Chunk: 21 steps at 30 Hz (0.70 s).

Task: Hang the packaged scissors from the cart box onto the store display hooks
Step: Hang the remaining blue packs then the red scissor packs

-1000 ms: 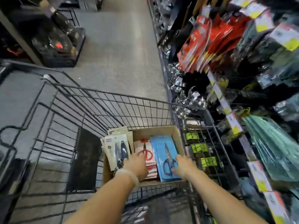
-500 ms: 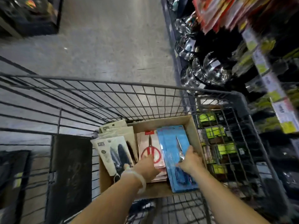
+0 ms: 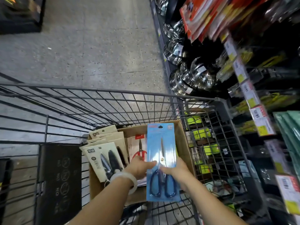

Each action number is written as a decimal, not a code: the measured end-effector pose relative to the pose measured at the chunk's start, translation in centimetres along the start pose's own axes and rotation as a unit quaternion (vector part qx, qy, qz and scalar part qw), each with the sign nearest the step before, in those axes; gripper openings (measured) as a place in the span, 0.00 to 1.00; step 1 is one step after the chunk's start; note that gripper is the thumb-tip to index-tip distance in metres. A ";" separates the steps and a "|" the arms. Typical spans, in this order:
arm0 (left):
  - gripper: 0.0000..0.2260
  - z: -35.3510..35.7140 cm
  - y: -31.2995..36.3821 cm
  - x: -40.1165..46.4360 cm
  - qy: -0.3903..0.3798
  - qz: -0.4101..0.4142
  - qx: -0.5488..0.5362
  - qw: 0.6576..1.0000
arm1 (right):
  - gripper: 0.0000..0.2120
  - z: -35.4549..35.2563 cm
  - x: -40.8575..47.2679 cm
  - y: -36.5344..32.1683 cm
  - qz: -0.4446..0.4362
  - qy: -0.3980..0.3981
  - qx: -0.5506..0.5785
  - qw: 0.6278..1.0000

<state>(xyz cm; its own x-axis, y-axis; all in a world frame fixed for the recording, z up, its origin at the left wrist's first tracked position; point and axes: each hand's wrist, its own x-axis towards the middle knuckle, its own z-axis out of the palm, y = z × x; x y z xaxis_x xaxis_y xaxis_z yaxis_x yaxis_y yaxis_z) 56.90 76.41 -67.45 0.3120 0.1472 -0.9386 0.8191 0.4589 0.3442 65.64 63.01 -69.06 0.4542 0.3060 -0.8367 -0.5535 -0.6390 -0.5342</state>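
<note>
A cardboard box (image 3: 181,140) sits in the wire cart (image 3: 103,101). Both hands hold a blue-carded pack of dark-handled scissors (image 3: 162,143) lifted above the box. My left hand (image 3: 140,168), with a pale bangle on the wrist, pinches its left edge with the thumb on top. My right hand (image 3: 177,171) grips its right side from below. In the box stand beige-carded scissors packs (image 3: 103,153) at the left and white-carded red-handled scissors (image 3: 138,151) in the middle. Display shelving with hanging red packages (image 3: 211,17) rises at the right.
Steel pots (image 3: 186,69) line the lower shelf beside the cart. Price tags (image 3: 259,117) run along the shelf rails. Green packages (image 3: 290,130) hang at the far right. A black panel (image 3: 60,181) leans in the cart left of the box. Grey floor lies ahead.
The blue scissors pack has come up out of the box and now sits in both hands. My left hand shifted from the red-handled pack to the blue pack's edge. The view tilted downward.
</note>
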 end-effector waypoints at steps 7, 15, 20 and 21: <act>0.12 -1.5 0.1 -0.9 0.101 0.049 -0.141 0.984 | 0.20 0.9 0.9 -1.7 -0.009 -0.001 -0.044 0.999; 0.05 -3.9 -1.0 -2.0 0.105 0.045 -0.075 0.991 | 0.49 0.0 4.4 1.1 0.049 0.100 -0.412 0.904; 0.05 -3.8 -0.9 -2.0 0.111 0.038 -0.041 0.992 | 0.36 0.1 4.2 0.3 0.071 0.165 -0.318 0.931; 0.07 -3.7 -0.8 -2.2 0.108 0.037 -0.037 0.993 | 0.32 -0.2 3.9 0.1 0.074 0.160 -0.286 0.942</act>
<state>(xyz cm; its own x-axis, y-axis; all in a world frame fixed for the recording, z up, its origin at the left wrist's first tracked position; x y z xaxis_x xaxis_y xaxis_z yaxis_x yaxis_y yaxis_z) 53.78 79.01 -65.77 0.2536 0.3638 -0.8963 0.7572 0.5019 0.4180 67.48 63.99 -72.36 0.6398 0.0130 -0.7684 -0.2020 -0.9618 -0.1845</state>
